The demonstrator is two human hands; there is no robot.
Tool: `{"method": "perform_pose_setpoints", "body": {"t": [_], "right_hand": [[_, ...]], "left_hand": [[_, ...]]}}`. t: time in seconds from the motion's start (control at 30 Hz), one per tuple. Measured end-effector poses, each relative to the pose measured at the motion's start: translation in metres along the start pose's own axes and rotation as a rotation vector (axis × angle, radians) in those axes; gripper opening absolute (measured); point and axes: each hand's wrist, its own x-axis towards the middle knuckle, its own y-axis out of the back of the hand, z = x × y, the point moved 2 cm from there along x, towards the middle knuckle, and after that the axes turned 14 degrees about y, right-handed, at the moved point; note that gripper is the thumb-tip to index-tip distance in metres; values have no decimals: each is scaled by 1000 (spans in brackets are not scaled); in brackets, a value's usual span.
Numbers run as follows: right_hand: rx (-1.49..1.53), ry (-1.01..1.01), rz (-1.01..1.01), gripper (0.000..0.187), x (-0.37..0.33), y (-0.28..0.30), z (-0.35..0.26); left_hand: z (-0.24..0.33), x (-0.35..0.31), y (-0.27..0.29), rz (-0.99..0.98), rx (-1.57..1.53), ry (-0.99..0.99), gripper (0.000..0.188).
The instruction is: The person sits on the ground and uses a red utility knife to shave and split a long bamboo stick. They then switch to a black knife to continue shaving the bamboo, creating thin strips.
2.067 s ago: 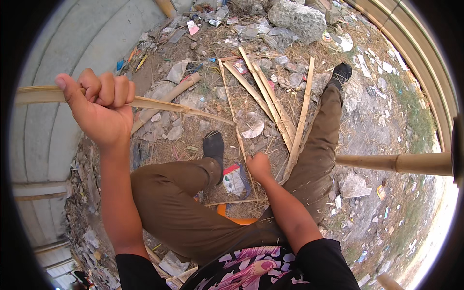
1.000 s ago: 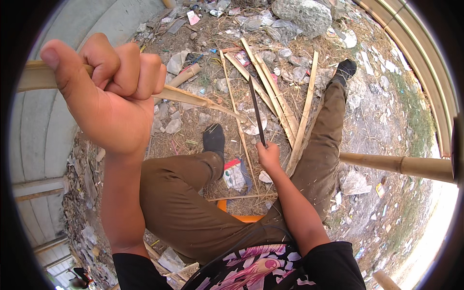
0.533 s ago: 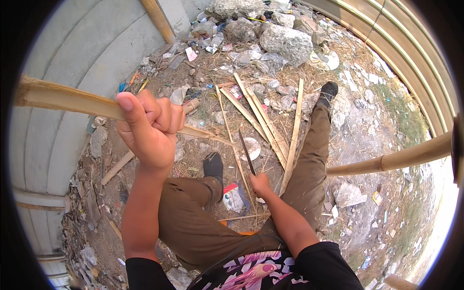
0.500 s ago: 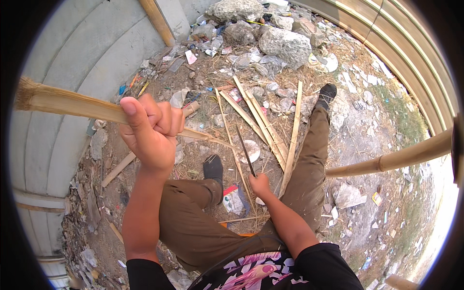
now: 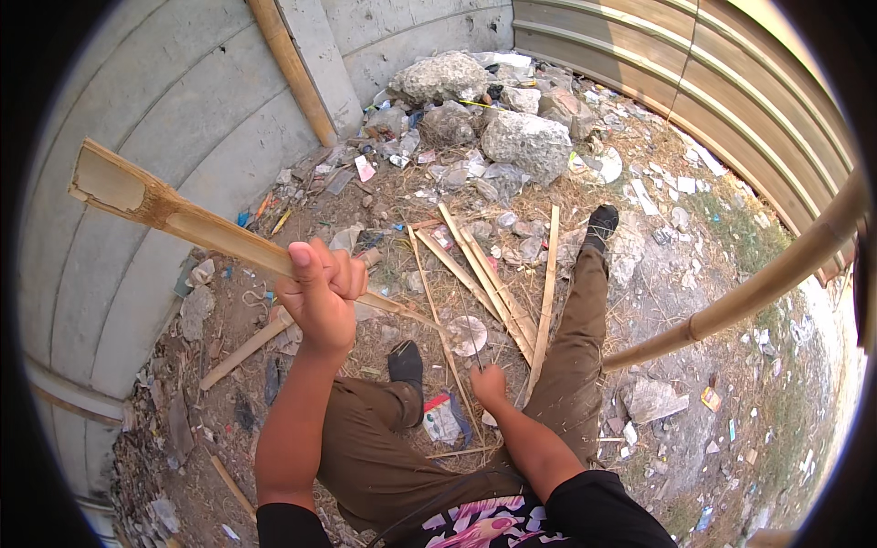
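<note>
My left hand (image 5: 320, 290) is closed around a split length of bamboo (image 5: 206, 231), raised over the ground. Its wide end points up to the left, with the hollow inner face and a node showing. The thin end slopes down to the right, toward a pale round disc (image 5: 469, 337) on the ground. Low in the middle, my right hand (image 5: 489, 385) grips a long knife (image 5: 474, 352); its thin dark blade points away and is hard to make out over the disc. Beyond my hands lie several bamboo strips (image 5: 482, 274), and one slat (image 5: 550, 283) beside my outstretched leg.
Large rocks (image 5: 525, 146) and litter lie at the back. A concrete wall (image 5: 192, 110) stands left, a corrugated fence (image 5: 758, 100) right. A thick bamboo pole (image 5: 731, 315) slants in from the right. Another bamboo piece (image 5: 245, 349) lies left of my bent knee.
The view has shifted, showing more wall and fence. The bamboo in my left hand has turned, bringing its hollow face into sight. The knife blade looks shorter and fainter than before.
</note>
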Motion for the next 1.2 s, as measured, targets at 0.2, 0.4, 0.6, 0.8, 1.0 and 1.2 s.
{"method": "perform_pose_setpoints", "body": {"t": [0.2, 0.4, 0.6, 0.8, 1.0, 1.2], "right_hand": [[4, 58, -80, 43, -8, 9, 2], [-174, -32, -137, 45, -11, -16, 46], [252, 96, 57, 45, 1, 13, -18], [-52, 80, -145, 46, 5, -22, 28], [11, 56, 9, 41, -1, -21, 25], [277, 180, 145, 34, 13, 22, -34]], "left_hand": [[5, 1, -4, 80, -74, 31, 57], [0, 3, 0, 50, -7, -3, 57], [-1, 3, 7, 48, -37, 19, 56], [-1, -3, 3, -53, -10, 43, 57], [3, 5, 8, -120, -115, 71, 57], [1, -2, 9, -163, -53, 84, 58]]}}
